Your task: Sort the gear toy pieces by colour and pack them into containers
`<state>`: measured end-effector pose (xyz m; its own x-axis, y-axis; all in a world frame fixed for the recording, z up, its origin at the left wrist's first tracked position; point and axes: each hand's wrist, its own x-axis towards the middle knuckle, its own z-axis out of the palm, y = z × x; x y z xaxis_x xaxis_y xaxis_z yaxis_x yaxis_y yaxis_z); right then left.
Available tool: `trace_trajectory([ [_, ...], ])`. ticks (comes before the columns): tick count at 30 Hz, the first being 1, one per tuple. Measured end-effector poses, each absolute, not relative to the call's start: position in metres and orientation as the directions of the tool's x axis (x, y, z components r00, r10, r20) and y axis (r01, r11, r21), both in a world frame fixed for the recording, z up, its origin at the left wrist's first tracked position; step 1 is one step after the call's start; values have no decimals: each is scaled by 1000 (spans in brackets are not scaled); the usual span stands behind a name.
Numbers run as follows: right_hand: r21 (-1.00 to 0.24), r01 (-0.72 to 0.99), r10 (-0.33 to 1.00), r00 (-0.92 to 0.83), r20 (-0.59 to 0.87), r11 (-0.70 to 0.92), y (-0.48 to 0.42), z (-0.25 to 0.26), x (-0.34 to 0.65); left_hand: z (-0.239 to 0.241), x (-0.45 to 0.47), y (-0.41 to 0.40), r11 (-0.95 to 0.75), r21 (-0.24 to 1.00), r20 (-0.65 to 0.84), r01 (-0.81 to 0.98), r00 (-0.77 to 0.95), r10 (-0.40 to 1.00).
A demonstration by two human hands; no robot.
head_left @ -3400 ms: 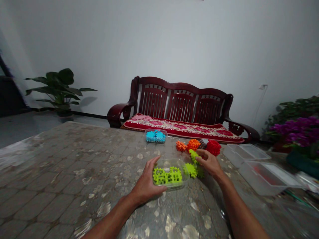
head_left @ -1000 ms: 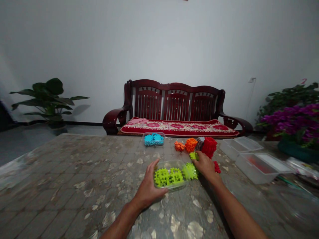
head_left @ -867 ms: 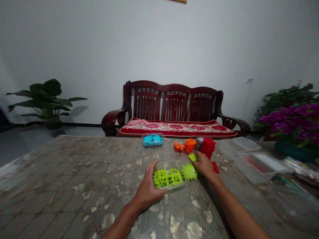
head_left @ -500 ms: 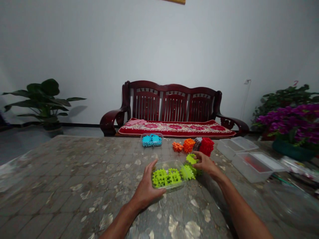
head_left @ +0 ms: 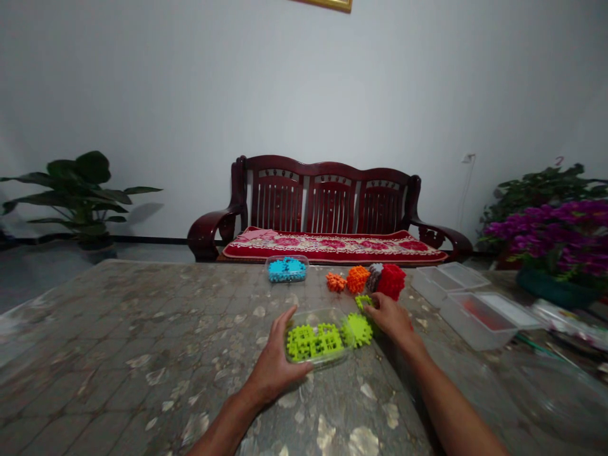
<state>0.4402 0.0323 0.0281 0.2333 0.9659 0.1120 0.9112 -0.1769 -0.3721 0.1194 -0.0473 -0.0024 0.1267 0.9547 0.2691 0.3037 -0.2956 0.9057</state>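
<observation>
My left hand (head_left: 279,356) is wrapped round the left end of a clear plastic box (head_left: 327,365), thumb in front and fingers behind. Lime-green toothed building pieces (head_left: 314,342) lie inside it. Just right of the box, on the table, is a green gear-shaped piece (head_left: 358,330). My right hand (head_left: 390,315) pinches a small green square piece (head_left: 363,301) behind that gear; the palm side and some fingertips are hidden.
Behind the box stand a clear box of blue pieces (head_left: 287,270), orange pieces (head_left: 357,278), grey pieces (head_left: 375,276) and a red stack (head_left: 391,281). Clear containers (head_left: 477,320) and purple flowers (head_left: 560,231) occupy the table's right side. A wooden bench (head_left: 332,199) is beyond.
My right hand has turned and lowered a little; a square green piece now shows at its fingertips where a gear-shaped one was. My left hand keeps its hold on the box.
</observation>
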Motion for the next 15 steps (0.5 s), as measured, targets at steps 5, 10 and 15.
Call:
trace_trajectory([
  [5, -125, 965, 969, 241, 59, -232, 34, 31, 420, -2, 120, -47, -293, 911, 265, 289, 133, 955],
  [10, -108, 962, 961, 261, 92, -251, 29, 33, 420, 0, 121, -47, -291, 915, 261, 279, 140, 955],
  [15, -352, 931, 962, 173, 211, -90, 19, 47, 419, 0, 120, -48, -288, 915, 255, 284, 148, 956],
])
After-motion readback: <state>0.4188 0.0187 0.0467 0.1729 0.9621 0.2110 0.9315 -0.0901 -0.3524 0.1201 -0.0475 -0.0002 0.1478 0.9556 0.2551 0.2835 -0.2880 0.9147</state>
